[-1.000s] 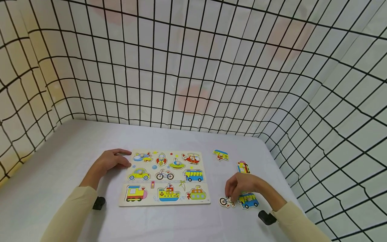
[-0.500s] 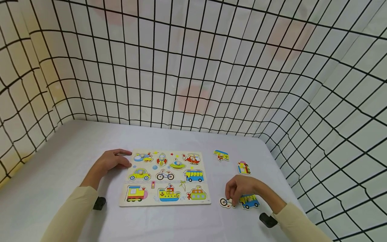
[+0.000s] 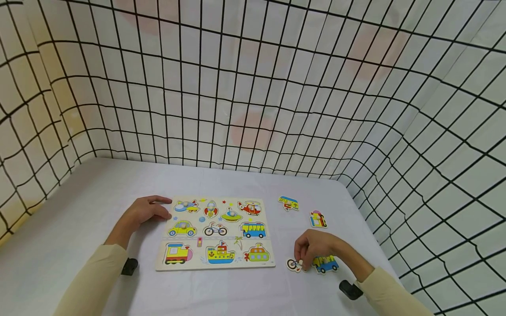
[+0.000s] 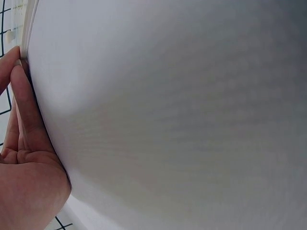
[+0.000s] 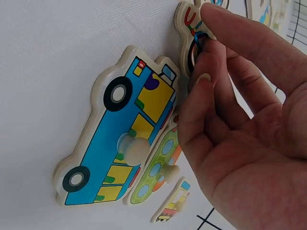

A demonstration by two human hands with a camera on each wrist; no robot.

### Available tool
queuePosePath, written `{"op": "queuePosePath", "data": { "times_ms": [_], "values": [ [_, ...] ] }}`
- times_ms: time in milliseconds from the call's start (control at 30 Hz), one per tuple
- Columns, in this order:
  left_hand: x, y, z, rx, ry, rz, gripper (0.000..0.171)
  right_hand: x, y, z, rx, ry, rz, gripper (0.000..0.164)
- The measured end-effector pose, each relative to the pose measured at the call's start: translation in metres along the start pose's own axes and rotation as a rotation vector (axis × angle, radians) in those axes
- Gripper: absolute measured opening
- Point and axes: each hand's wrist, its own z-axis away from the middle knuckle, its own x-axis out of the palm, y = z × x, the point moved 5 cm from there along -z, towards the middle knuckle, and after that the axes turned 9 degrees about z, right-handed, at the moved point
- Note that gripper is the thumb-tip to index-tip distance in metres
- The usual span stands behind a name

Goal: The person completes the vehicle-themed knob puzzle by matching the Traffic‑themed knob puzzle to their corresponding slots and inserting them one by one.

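A wooden peg puzzle board (image 3: 197,261) with vehicle pictures lies flat on the table. My left hand (image 3: 144,210) rests at its upper left edge, fingertips touching it, fingers fairly straight. In the left wrist view the left hand (image 4: 29,124) shows only at the far left. My right hand (image 3: 316,245) pinches a bicycle puzzle piece (image 3: 293,264) right of the board; fingers cover part of it. Close by the right hand lies a blue bus piece (image 5: 120,139) with a round knob. Beyond that is a green submarine piece (image 5: 158,167), hidden under the hand in the head view.
A ship piece (image 3: 288,203), turned upside down, lies right of the board's upper corner. Farther right is a train piece (image 3: 318,218) on its side. White cloth (image 3: 237,294) covers the table. A black grid net (image 3: 253,131) surrounds the back and sides.
My right hand has shifted very slightly downward, staying on the bicycle piece. The left hand and the board have not visibly moved.
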Motion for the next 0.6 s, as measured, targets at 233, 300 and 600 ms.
{"op": "queuePosePath", "data": {
  "times_ms": [233,300,600],
  "values": [
    [0.001,0.001,-0.001,0.010,-0.008,0.001,0.068,-0.005,-0.007,-0.003,0.013,0.016,0.024,0.017],
    [0.000,0.001,-0.001,0.011,-0.009,0.004,0.068,-0.010,-0.012,-0.004,-0.002,0.022,0.021,0.017],
    [0.000,0.001,0.000,0.012,-0.011,0.012,0.068,-0.030,-0.040,-0.023,-0.011,0.053,0.039,0.016]
  ]
}}
